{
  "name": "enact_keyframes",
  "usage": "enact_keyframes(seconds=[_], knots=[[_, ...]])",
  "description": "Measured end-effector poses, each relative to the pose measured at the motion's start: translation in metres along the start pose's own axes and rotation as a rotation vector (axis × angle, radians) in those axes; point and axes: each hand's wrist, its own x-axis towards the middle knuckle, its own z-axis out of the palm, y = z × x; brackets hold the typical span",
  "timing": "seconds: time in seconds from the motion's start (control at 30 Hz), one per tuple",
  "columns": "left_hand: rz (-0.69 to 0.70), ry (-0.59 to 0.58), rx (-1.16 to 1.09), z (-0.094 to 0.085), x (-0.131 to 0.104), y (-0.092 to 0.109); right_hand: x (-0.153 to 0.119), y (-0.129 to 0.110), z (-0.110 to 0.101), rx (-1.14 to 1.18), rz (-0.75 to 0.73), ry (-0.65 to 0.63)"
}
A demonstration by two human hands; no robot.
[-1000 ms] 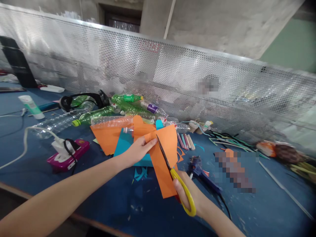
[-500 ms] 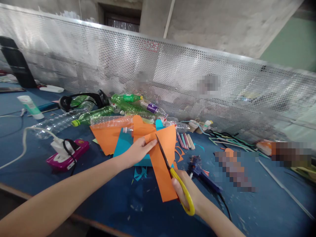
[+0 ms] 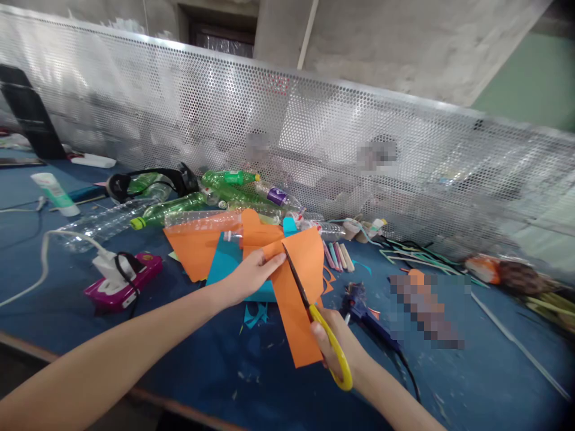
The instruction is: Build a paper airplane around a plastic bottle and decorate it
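Note:
An orange sheet of paper (image 3: 291,320) is pinched at its upper left by my left hand (image 3: 254,272). My right hand (image 3: 339,344) grips yellow-handled scissors (image 3: 336,353), fingers wrapped round the loops. The dark blades run up across the sheet, their tip beside my left thumb, with paper on both sides of them. Behind my left hand lie blue paper (image 3: 220,260) and a second orange sheet (image 3: 193,254). Small blue paper scraps (image 3: 256,315) rest below my left wrist, and curved orange scraps (image 3: 329,280) lie right of the sheet.
A blue glue gun (image 3: 375,323) with a black cord lies right of my right hand. Glue sticks or chalks (image 3: 339,256) are farther back. Plastic bottles (image 3: 175,209) pile up before the perforated metal screen (image 3: 215,102). At left sits a magenta power strip (image 3: 148,272) with a white plug.
The orange sheet's right part has shifted slightly to the right, and the scissors have moved very slightly left. Both hands keep their holds.

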Motion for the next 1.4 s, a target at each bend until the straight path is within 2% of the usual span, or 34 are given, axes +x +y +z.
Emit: enact_keyframes(seconds=[0.37, 0.5, 0.57, 0.67, 0.73, 0.93, 1.07, 1.13, 1.27, 1.4], knots=[[-0.008, 0.001, -0.152, 0.004, 0.000, 0.002, 0.003, -0.001, -0.001, -0.049, -0.041, 0.019], [-0.044, 0.046, -0.221, 0.006, -0.001, 0.005, 0.002, -0.003, -0.004, -0.029, -0.032, -0.072], [-0.045, 0.052, -0.223, 0.007, 0.000, 0.006, 0.002, -0.005, -0.007, -0.077, -0.103, -0.080], [-0.049, 0.048, -0.200, 0.006, 0.000, 0.005, 0.003, -0.005, -0.009, -0.180, -0.236, -0.028], [-0.050, 0.038, -0.176, 0.005, 0.000, 0.004, 0.002, -0.006, -0.010, -0.191, -0.261, -0.036], [-0.012, 0.001, -0.085, 0.006, -0.003, 0.003, 0.001, -0.012, -0.011, -0.230, -0.234, 0.001], [-0.008, -0.026, -0.076, 0.007, -0.005, 0.004, 0.001, -0.016, -0.011, -0.168, -0.231, -0.041], [-0.009, -0.046, -0.088, 0.008, -0.005, 0.005, 0.002, -0.017, -0.011, -0.174, -0.239, -0.020], [-0.019, -0.061, -0.117, 0.008, -0.005, 0.005, 0.004, -0.010, -0.007, -0.206, -0.266, 0.063], [-0.029, -0.046, -0.115, 0.007, -0.004, 0.003, 0.006, 0.000, -0.004, -0.149, -0.186, 0.029]])
